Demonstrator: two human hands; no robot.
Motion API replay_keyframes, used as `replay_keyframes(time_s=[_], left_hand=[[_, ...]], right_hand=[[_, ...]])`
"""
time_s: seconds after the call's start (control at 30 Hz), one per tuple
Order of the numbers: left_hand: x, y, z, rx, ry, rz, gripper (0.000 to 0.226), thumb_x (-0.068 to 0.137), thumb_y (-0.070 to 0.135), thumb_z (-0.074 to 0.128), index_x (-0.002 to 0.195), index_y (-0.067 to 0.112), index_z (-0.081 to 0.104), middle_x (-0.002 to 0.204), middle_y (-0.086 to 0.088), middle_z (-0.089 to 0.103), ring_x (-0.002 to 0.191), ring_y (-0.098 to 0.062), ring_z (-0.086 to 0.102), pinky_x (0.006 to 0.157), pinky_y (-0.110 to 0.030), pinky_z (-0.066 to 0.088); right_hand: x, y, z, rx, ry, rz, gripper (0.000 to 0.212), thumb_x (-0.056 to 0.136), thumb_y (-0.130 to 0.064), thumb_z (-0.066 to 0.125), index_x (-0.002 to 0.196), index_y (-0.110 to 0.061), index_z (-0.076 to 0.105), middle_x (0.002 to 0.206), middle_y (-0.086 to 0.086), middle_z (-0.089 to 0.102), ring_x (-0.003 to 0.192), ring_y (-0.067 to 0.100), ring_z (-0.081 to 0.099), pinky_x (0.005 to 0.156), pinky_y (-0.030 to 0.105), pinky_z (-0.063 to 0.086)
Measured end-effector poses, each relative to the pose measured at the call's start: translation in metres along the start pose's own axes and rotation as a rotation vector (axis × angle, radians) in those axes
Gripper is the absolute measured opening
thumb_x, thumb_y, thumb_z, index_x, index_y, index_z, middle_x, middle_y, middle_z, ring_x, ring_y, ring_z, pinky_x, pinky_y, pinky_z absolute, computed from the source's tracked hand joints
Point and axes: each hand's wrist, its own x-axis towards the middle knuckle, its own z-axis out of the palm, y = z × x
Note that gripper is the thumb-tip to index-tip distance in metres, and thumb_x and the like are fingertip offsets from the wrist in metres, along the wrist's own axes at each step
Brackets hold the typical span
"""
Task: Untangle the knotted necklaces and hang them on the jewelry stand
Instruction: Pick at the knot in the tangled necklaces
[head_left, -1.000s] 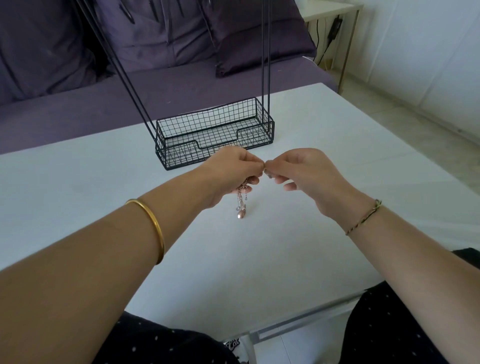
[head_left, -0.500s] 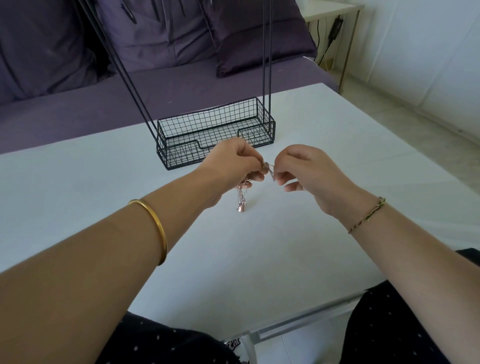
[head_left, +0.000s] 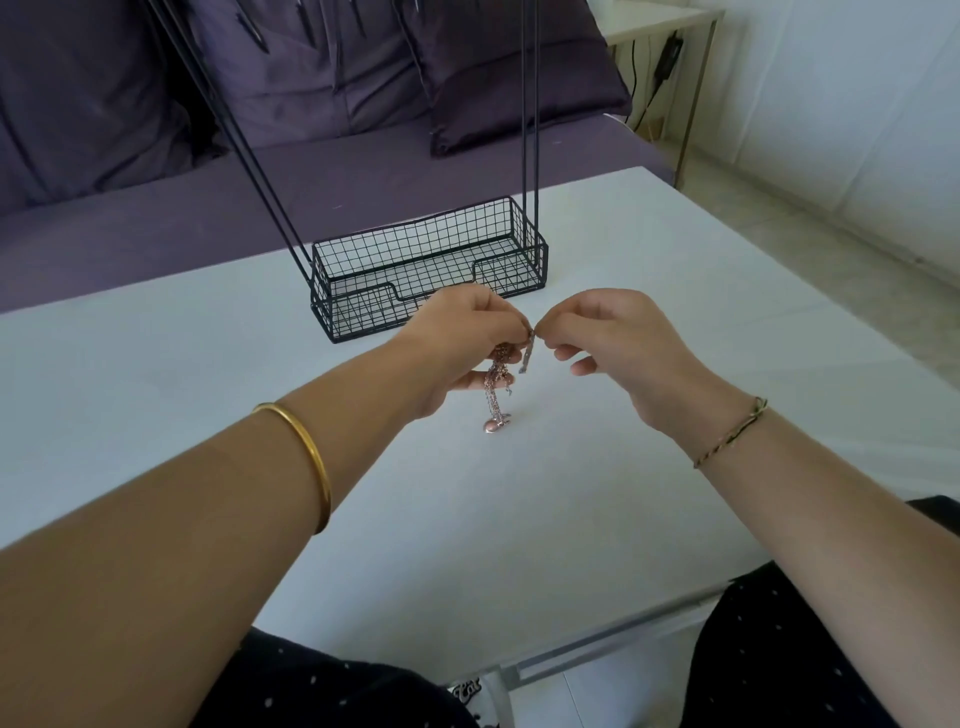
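Note:
A bunch of tangled necklaces (head_left: 494, 387), thin rose-gold and silver chains with a small pink pendant at the bottom, hangs just above the white table (head_left: 519, 493). My left hand (head_left: 460, 343) grips the top of the bunch, fingers curled round it. My right hand (head_left: 608, 335) pinches a short silver piece of chain right beside the left fingertips. Behind both hands stands the black wire jewelry stand (head_left: 431, 265), a mesh basket base with thin rods rising out of view; its hanging bars are not in view.
A purple sofa (head_left: 311, 130) with cushions runs along the table's far edge. A small side table (head_left: 670, 31) with cables stands at the back right. Pale floor lies to the right, and my lap is under the table's near edge.
The hands drew slightly apart and came close again at the chain. A short silver end now hangs from my right pinch. The bunch dangles a little lower.

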Motion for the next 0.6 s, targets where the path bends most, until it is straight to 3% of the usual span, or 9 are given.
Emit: replay_keyframes(time_s=[0.17,0.4,0.5,0.6], left_hand=[[0.0004,-0.0024,0.0006,0.038,-0.011,0.042,0.015,0.087,0.001,0.061,0.081,0.015,0.060,0.083,-0.005,0.067,0.076,-0.013,0.063,0.068,-0.031,0.057],[0.0011,-0.0022,-0.0015,0.049,0.013,0.058,0.010,0.090,0.005,0.060,0.085,0.013,0.061,0.078,-0.004,0.068,0.073,-0.012,0.064,0.067,-0.027,0.056],[0.0007,-0.0016,-0.0015,0.051,0.005,0.060,0.009,0.090,0.005,0.061,0.085,0.012,0.061,0.077,-0.004,0.066,0.071,-0.012,0.062,0.068,-0.027,0.056],[0.0008,-0.0015,-0.0014,0.050,-0.013,0.054,0.010,0.088,0.002,0.062,0.092,0.011,0.061,0.080,-0.005,0.065,0.072,-0.013,0.062,0.071,-0.030,0.057]], right_hand=[[0.0002,0.0014,0.0007,-0.092,-0.009,-0.066,0.014,0.080,-0.009,0.067,0.071,-0.020,0.070,0.075,0.001,0.066,0.067,0.011,0.055,0.064,0.025,0.046],[0.0008,0.0038,0.0009,-0.173,-0.027,-0.241,0.007,0.079,-0.006,0.070,0.079,-0.013,0.070,0.068,-0.005,0.064,0.054,-0.003,0.052,0.054,0.011,0.041],[0.0008,0.0044,0.0013,-0.202,-0.027,-0.268,0.008,0.081,-0.006,0.068,0.076,-0.013,0.068,0.066,-0.004,0.062,0.054,-0.001,0.051,0.057,0.015,0.041],[0.0013,0.0035,-0.0007,-0.150,-0.035,-0.238,0.008,0.082,-0.007,0.065,0.077,-0.012,0.065,0.072,0.010,0.064,0.064,0.008,0.055,0.062,0.025,0.045]])
